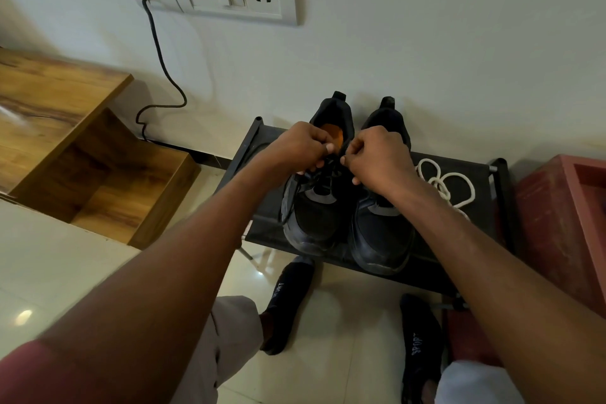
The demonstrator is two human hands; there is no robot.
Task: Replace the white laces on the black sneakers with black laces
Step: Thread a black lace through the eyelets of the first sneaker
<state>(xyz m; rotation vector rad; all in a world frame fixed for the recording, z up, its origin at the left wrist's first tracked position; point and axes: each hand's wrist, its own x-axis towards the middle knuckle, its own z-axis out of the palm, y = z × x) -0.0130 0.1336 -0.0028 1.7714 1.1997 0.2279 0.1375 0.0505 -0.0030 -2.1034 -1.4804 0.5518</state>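
On top of the low black shoe rack (459, 171), against the wall: two black sneakers, toes toward the person.

Left sneaker (314, 217): black lace (323, 171) threaded over the tongue, one loose end trailing down its outer side.
Right sneaker (380, 236): lacing hidden under the forearm, cannot tell.
White laces (442, 182): removed, coiled on the rack just beside the right sneaker.
Left hand (303, 146) and right hand (377, 158): both curled, each pinching the black lace at the top of the left sneaker, apparently tightening or tying.

Risks, judged:
- uneven pull leaves one end short for the knot;
- tugging may drag the shoe toward the rack's front edge;
- dark lace on dark shoe makes a missed eyelet easy to overlook.
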